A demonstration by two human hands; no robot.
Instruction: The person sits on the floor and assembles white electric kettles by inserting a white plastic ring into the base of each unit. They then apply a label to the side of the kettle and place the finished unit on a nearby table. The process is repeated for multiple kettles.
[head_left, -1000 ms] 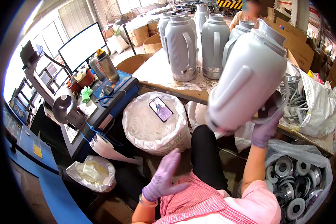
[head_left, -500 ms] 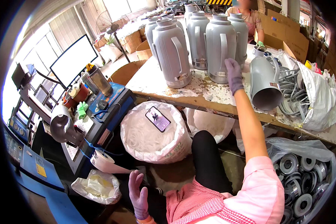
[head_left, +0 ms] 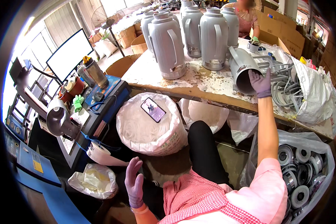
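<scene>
So the big worktable [head_left: 198, 84] has a bunch of grey jugs [head_left: 167, 44] standing toward its far side, and those look the same as half a second ago. What's different is the loose grey jug shell [head_left: 245, 59]: it's lying on its side near the front edge, closer to the upright ones than it was, and it seems to have rolled, with its handle now up on the left. Its dark open end points at the person.

The right hand [head_left: 262, 85] has left the standing jug it was reaching to and come over to that opening. Fingers are spread, palm open, no closed grip (can't tell if the fingertips actually touch the rim). I'd read that as the lying shell being what's worked on now, not the upright row.

The left hand [head_left: 133, 186] is doing basically nothing, raised over the lap, fingers loosely open, holding zip. Smallest thing, and unchanged: a phone [head_left: 153, 110] lying on the filled white sack.
</scene>
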